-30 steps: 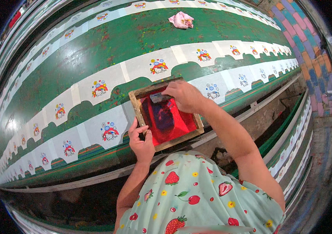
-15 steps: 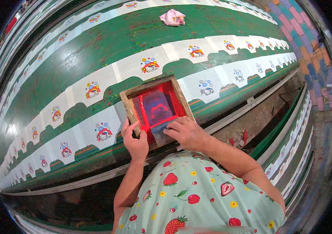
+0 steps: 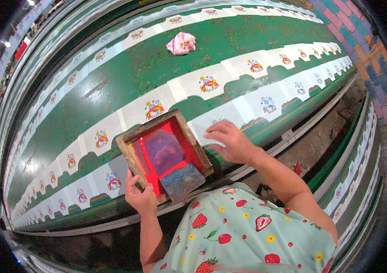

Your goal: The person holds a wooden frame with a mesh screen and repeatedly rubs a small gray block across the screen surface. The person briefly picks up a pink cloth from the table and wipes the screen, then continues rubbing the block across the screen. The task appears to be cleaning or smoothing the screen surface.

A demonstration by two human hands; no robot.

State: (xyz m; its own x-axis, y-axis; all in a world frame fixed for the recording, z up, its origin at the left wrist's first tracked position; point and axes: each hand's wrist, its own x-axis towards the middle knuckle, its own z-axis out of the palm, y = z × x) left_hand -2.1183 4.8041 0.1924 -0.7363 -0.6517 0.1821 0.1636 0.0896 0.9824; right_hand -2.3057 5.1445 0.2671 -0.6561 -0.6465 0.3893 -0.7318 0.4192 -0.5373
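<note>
Left hand (image 3: pixel 140 195) grips the wooden frame (image 3: pixel 128 157); right hand (image 3: pixel 232 142) hovers nearby.

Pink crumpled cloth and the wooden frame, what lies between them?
The head view shows green tabletop, then a row of white printed pieces, between the pink cloth and the wooden frame.

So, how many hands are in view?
2: the left hand grips the wooden frame at its left side; the right hand is open, right of the frame. Dim background may hide others.
</note>
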